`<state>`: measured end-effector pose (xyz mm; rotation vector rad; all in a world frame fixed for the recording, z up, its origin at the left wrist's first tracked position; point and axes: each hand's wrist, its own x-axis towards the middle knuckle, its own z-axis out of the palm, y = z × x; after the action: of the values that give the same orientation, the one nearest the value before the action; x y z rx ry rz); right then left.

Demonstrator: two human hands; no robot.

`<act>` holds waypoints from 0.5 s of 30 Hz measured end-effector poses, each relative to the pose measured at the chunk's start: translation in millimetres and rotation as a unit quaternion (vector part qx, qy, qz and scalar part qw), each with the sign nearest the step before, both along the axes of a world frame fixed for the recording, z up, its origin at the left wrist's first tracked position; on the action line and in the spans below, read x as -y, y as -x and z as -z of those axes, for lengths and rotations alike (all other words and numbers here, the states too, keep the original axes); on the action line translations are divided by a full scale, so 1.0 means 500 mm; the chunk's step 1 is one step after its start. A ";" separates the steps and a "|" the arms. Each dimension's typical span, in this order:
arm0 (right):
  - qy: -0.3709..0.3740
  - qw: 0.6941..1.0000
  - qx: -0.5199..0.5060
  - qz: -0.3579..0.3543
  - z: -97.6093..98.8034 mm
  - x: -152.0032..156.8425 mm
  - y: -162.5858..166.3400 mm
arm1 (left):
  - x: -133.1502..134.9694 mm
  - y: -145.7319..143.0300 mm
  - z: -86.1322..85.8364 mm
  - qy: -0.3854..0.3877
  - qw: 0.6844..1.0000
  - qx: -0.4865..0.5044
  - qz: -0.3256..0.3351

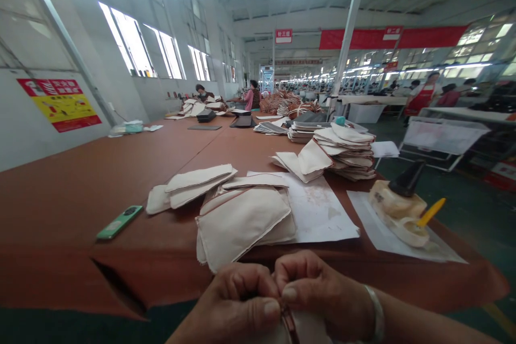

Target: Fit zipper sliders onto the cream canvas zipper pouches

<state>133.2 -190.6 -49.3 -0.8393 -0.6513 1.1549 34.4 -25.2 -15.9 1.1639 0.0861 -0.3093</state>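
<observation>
My left hand (237, 303) and my right hand (318, 293) meet at the bottom middle, just in front of the table's near edge. Both are closed in a pinch on a small pale fabric piece with a dark reddish edge (291, 327), mostly hidden below the fingers. A bangle sits on my right wrist. Right beyond my hands a stack of cream fabric pieces (242, 220) lies on the brown table (80, 188).
More cream pieces (193, 183) lie left of the stack, a tall pile (346, 153) at the right. A green phone (119, 222) lies at left. A glue pot with yellow-handled brush (407, 212) stands on paper at right. People work at the table's far end.
</observation>
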 end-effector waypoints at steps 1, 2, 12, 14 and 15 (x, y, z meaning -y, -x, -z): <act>-0.025 0.998 -0.060 0.012 0.011 -0.005 0.007 | 0.011 -0.001 0.006 0.034 0.999 0.002 -0.022; -0.045 0.993 -0.102 0.025 0.020 -0.009 0.012 | 0.022 -0.002 0.012 0.054 0.998 0.010 -0.043; -0.007 0.997 -0.068 0.032 0.034 0.010 -0.011 | 0.017 -0.020 0.007 -0.059 0.997 -0.007 -0.052; -0.001 0.998 -0.052 0.038 0.033 0.006 -0.019 | 0.019 -0.021 0.001 -0.085 0.996 -0.006 -0.027; -0.004 0.999 -0.035 0.039 0.029 0.005 -0.026 | 0.021 -0.020 -0.001 -0.102 0.995 0.003 -0.023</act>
<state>146.3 -193.2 -63.7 -0.8071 -0.5606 1.1046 44.6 -35.5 -15.3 1.3627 0.1423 -0.2604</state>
